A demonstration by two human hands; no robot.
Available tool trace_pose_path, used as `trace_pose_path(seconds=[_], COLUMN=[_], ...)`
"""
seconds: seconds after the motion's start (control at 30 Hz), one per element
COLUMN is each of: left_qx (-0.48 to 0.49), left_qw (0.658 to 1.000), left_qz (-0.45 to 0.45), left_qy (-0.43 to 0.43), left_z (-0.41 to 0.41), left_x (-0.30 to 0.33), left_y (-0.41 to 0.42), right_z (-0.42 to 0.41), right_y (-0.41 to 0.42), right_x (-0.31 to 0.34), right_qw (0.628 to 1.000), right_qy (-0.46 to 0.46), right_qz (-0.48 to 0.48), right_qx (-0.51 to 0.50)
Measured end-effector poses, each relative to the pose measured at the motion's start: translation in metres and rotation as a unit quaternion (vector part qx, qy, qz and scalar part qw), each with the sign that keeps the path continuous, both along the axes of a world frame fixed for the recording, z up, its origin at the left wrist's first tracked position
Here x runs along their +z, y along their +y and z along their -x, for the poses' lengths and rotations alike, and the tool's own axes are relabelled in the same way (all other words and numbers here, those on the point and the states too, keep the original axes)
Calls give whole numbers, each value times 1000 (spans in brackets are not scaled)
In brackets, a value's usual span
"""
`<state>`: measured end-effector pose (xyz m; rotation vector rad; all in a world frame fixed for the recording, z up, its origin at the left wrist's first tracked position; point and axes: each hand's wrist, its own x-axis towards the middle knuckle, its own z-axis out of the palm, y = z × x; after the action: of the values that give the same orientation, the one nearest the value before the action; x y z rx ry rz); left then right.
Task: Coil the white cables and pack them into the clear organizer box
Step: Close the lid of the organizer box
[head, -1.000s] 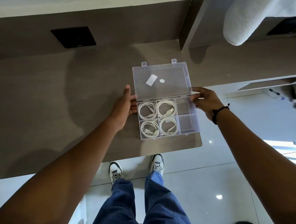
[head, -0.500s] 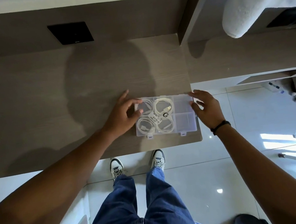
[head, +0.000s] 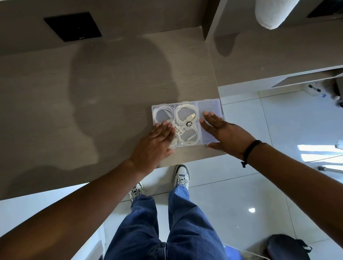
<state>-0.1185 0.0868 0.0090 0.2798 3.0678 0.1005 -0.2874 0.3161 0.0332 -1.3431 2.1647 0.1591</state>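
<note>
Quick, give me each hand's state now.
Left hand: open, flat on the organizer box lid.
Right hand: open, flat on the lid, holding nothing.

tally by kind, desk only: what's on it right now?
Clear organizer box, lid down: 1
Coiled white cables seen through the lid: 3 in view (); the left hand covers the near-left compartment, so a fourth cannot be confirmed
Hands flat on the lid: 2, left and right hand
Total: 6 visible
</note>
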Motion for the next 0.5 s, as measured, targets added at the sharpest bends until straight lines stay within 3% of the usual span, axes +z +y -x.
trace_pose_path(seconds=[0.13, 0.27, 0.4, 0.5], left_qx=[1, 4, 16, 44], left_qw=[999, 1000, 998, 995], left_qz=[30, -6, -33, -59], left_qy=[18, 27, -54, -67], left_z=[-1, -2, -21, -50], left_x=[-8, -15, -14, -16], left_y=[5, 0, 2, 14], right_z=[-9, -16, -32, -65], right_y=[0, 4, 13, 29], right_x=[-1, -8, -2, -9], right_qw=[997, 986, 992, 989], right_qy=[60, 134, 96, 73], right_qz=[13, 53, 74, 114], right_qx=[41, 83, -21, -52])
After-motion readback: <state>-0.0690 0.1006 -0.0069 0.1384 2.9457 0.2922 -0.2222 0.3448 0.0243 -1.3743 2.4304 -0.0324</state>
